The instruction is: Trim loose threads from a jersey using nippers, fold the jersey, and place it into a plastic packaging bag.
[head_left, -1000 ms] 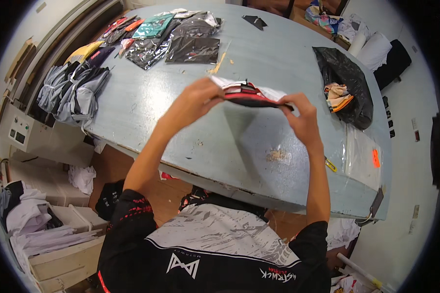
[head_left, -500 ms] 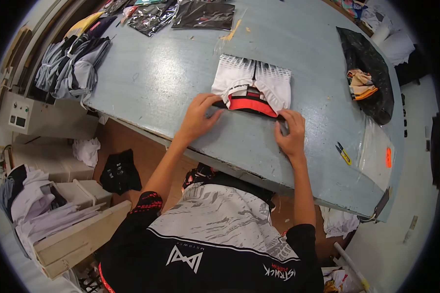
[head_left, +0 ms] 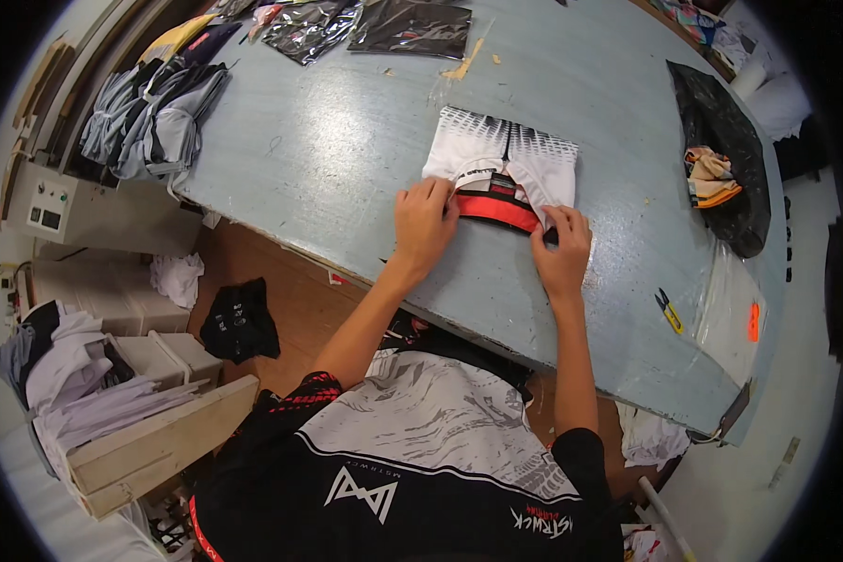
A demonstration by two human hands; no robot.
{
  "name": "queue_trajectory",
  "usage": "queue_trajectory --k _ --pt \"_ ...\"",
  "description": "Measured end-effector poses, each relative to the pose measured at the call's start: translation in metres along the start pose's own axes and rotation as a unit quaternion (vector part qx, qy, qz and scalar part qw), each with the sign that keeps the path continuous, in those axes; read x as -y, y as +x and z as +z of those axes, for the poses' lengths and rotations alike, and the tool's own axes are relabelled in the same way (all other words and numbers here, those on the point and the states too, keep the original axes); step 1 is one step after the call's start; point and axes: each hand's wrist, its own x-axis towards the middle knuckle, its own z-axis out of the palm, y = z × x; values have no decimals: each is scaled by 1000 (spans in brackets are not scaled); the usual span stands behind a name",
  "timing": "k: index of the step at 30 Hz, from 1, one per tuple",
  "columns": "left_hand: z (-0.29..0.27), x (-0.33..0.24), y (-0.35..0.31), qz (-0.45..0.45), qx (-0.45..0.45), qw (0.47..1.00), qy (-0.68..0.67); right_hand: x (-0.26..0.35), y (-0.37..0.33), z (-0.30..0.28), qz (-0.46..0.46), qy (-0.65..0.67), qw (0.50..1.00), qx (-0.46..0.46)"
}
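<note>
A folded white shirt (head_left: 543, 173) with black dotted patterning and a red inner neckband lies on the blue-grey table (head_left: 337, 178), its collar toward me. My left hand (head_left: 424, 223) is closed at the collar's left side, fingertips pinching the white and red edge. At the collar's right side, my right hand (head_left: 562, 248) pinches the near corner between thumb and fingers. Parts of the collar's edge are hidden under both hands' fingertips.
Yellow-handled snips (head_left: 670, 312) and a clear plastic bag (head_left: 723, 314) lie at right, near a black bag (head_left: 735, 159) with orange cloth on it. Bagged dark garments (head_left: 412, 30) lie at the far edge; bundled grey garments (head_left: 150, 126) sit at left.
My left hand has moved in from beside the collar to a closer pinch on its edge. My right hand has curled more tightly round its corner. The whole view has shifted slightly.
</note>
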Motion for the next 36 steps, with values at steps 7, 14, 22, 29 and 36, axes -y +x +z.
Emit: queue_trajectory --k 7,14,22,29,36 --pt "-3 0 -1 59 -7 998 -7 -2 0 0 -7 -24 1000 -7" --pt "-4 -7 0 63 6 997 46 -1 -2 1 -5 -37 999 -9" --pt "-20 15 -3 117 42 990 66 1 -4 1 -8 -42 999 -9" --pt "-37 21 4 102 77 992 2 4 -1 -1 -13 -45 999 -13" --pt "-15 47 25 -155 7 979 -131 61 43 24 -139 45 989 12"
